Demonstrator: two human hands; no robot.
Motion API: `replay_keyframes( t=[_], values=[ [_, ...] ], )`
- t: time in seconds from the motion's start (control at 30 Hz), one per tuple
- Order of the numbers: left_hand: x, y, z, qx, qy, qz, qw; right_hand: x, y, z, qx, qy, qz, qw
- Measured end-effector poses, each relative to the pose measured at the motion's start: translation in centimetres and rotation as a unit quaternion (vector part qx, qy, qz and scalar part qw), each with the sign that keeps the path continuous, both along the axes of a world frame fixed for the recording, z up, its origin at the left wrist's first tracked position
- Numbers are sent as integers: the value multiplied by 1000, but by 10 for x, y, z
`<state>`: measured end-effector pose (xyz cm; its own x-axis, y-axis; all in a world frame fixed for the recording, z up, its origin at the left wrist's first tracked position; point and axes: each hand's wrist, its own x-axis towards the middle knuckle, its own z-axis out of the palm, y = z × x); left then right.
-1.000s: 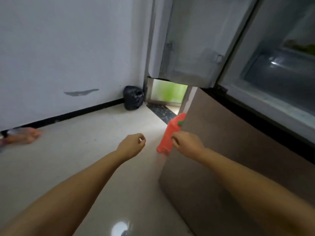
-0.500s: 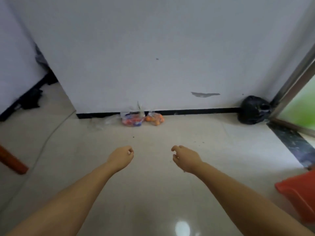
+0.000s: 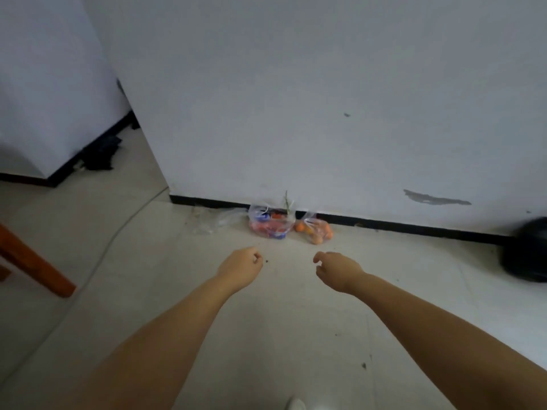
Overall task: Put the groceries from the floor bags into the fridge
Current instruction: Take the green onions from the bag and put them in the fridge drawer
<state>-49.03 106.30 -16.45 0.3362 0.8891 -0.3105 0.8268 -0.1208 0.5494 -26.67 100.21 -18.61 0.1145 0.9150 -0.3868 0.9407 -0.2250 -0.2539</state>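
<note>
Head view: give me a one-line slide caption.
Both empty hands, left and right, reach toward two grocery bags on the floor by the white wall.

Open tile floor [image 3: 165,279] lies between both hands and the wall; nothing stands on it along the straight line to the bags. Left hand [image 3: 241,266] and right hand [image 3: 337,270] hang apart, loosely curled, holding nothing, with a clear gap between them. Mixed grocery bag [image 3: 268,221] and orange bag [image 3: 315,229] sit side by side, touching, backed against the baseboard [image 3: 399,226], so approach is from front or above only. An empty clear bag [image 3: 213,220] lies just left. Black sack [image 3: 525,250] blocks the far right; wooden leg [image 3: 32,258] and a cable [image 3: 118,229] crowd the left.
</note>
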Motion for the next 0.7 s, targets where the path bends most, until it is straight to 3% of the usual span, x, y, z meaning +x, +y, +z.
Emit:
replay_keyframes(
  t=[0.27,0.5,0.7],
  values=[
    [16,159,-45,-49,2,-2,999,15,172,-39,-51,-1,14,999],
    [33,338,-76,-80,45,-67,993,42,302,-79,-109,30,-92,989],
    [82,437,-122,-139,74,-116,981,73,384,-111,-148,64,-162,974]
  ],
)
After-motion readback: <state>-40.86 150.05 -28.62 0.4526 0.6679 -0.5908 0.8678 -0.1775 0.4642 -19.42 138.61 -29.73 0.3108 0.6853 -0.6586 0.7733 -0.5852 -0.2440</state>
